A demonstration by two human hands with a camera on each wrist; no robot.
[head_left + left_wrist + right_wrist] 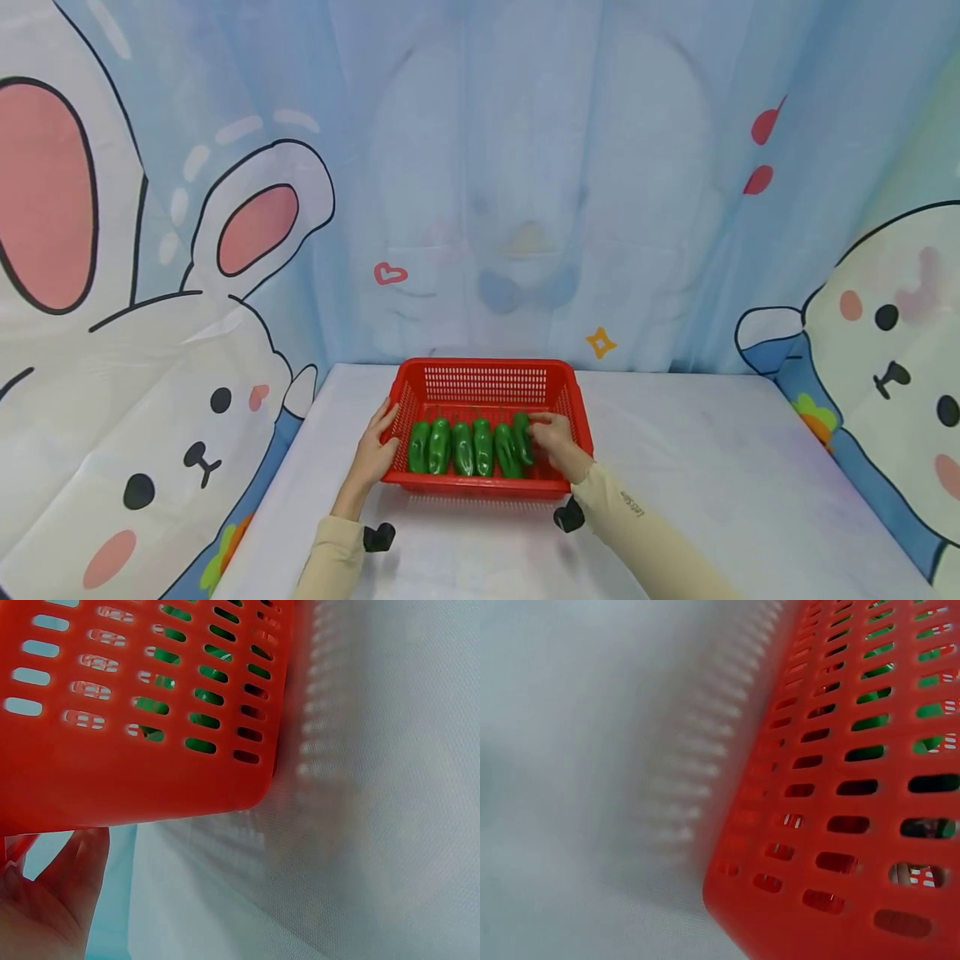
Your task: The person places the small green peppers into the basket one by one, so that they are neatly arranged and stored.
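A red plastic basket (487, 482) with slotted walls sits on the white table. Several glossy green peppers (462, 450) lie side by side in it, stems toward the far wall. My left hand (371, 457) holds the basket's left rim; in the left wrist view that hand (64, 896) is partly cut off beside the red wall. Inside the basket, my right hand (553, 435) pinches the rightmost green pepper (522, 440) near its upper end. The right wrist view shows only the slotted basket wall (780, 862) with green behind it; the right hand is hidden there.
White cloth covers the table (675, 467) on both sides of the basket. Behind it hangs a blue curtain (487, 167) with cartoon animals printed on it. The basket's front wall stands between the forearms.
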